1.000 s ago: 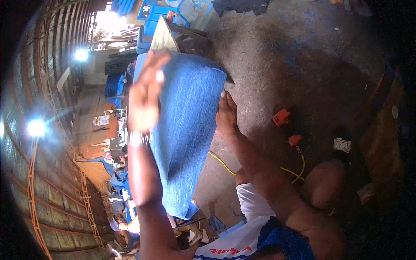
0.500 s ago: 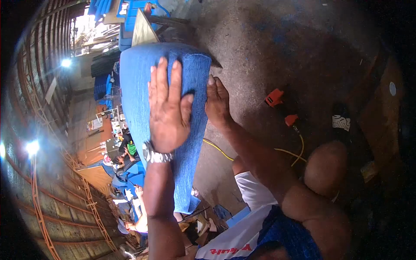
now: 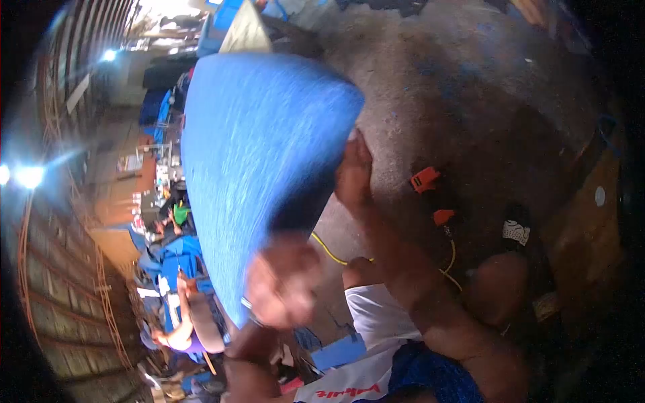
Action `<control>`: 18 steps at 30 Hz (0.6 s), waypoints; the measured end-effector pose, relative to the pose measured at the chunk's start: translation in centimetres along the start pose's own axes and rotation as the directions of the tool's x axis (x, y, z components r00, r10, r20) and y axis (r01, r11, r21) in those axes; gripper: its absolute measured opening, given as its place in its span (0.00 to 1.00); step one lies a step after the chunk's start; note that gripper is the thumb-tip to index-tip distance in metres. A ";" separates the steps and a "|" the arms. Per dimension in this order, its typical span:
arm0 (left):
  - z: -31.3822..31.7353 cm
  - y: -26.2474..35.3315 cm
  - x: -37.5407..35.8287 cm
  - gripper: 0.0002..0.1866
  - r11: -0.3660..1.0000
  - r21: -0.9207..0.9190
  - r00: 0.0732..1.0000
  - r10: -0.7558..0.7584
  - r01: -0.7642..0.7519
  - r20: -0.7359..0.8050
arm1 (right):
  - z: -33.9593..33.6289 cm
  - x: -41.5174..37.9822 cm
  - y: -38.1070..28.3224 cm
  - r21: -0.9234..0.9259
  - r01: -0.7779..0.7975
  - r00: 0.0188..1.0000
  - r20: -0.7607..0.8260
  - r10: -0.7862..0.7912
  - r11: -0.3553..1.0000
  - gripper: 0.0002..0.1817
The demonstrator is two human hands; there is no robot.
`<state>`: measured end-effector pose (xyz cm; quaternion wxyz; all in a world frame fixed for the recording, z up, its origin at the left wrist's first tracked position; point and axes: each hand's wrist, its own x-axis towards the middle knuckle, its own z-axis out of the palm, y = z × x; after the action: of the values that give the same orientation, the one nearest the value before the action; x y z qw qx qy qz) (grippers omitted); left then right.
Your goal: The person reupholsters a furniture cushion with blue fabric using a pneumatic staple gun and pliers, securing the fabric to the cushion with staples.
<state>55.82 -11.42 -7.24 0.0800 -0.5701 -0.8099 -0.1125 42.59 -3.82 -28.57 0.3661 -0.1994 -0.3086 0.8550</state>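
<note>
A large blue cloth-like piece (image 3: 248, 127) with a curved top edge fills the middle of the view, its lower right side in shadow. My right hand (image 3: 354, 174) grips its right edge, thumb up near the corner. Low on the piece is my left hand (image 3: 282, 279), smeared by motion; its fingers cannot be made out, nor whether it touches the cloth. A pale pointed panel (image 3: 246, 32) rises behind the top edge.
Orange tools or connectors (image 3: 425, 179) and a yellow hose (image 3: 330, 254) lie on the floor to the right. A co-worker (image 3: 183, 329) is at the lower left among blue pieces. A blue flat piece (image 3: 340, 352) lies low in the middle.
My left hand has moved down from lying flat on the cloth. The blue piece shows a broader face, and its right corner has shifted right along with my right hand.
</note>
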 end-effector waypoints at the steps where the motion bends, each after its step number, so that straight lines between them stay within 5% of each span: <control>1: -1.6 -0.7 4.2 0.16 0.993 0.090 0.997 -0.068 0.072 -0.048 | 0.7 -0.5 -1.4 0.127 -0.083 0.996 -0.027 0.087 0.988 0.24; 3: -2.4 -4.5 11.2 0.22 0.969 0.189 0.987 -0.152 0.161 -0.059 | 0.1 -0.1 -5.3 0.451 -0.235 0.972 0.126 0.199 0.861 0.26; 6: 0.2 -10.6 15.1 0.26 0.983 0.140 0.991 -0.123 0.116 0.046 | 1.2 0.1 -5.4 0.423 -0.196 0.979 0.036 0.199 0.885 0.26; 9: 3.3 -10.0 15.0 0.27 0.986 0.143 0.991 -0.099 0.086 0.085 | 0.6 0.0 -3.3 0.294 -0.140 0.989 0.002 0.146 0.945 0.25; 11: 3.6 -8.7 13.8 0.27 0.973 0.232 0.986 -0.050 0.012 0.160 | 0.6 -0.4 -5.0 0.544 -0.256 0.965 0.102 0.240 0.799 0.26; 14: 4.9 -4.8 11.8 0.30 0.766 0.637 0.961 -0.103 -0.086 0.255 | -0.3 -0.2 -6.1 0.425 -0.223 0.974 0.127 0.187 0.877 0.25; 18: 3.7 -3.2 9.8 0.35 0.521 0.773 0.816 -0.225 -0.362 0.533 | 0.6 -0.1 -5.1 0.496 -0.265 0.959 0.229 0.170 0.827 0.25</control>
<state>49.47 -2.57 -8.53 0.1046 -0.4953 -0.7179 0.4778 44.88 -1.38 -24.72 0.2778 -0.0505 -0.0713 0.9567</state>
